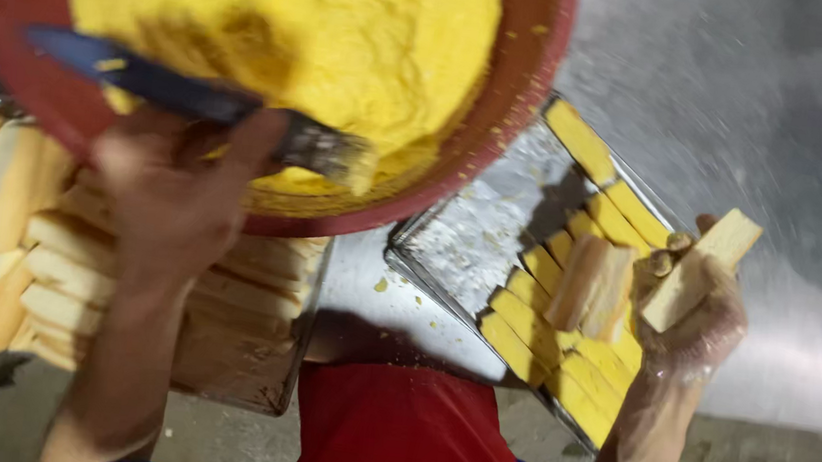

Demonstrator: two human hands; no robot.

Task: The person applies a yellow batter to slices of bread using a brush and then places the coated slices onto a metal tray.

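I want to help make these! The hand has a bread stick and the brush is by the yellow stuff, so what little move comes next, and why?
Probably dip the brush, held by the left hand, into the yellow paste in the red bowl. The bread piece in the right hand looks plain, while the pieces on the metal tray are already yellow.

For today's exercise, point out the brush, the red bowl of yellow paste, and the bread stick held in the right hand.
brush (323,149), head view, on its bristles.
red bowl (503,109), head view, on its rim.
bread stick (704,264), head view, on its middle.
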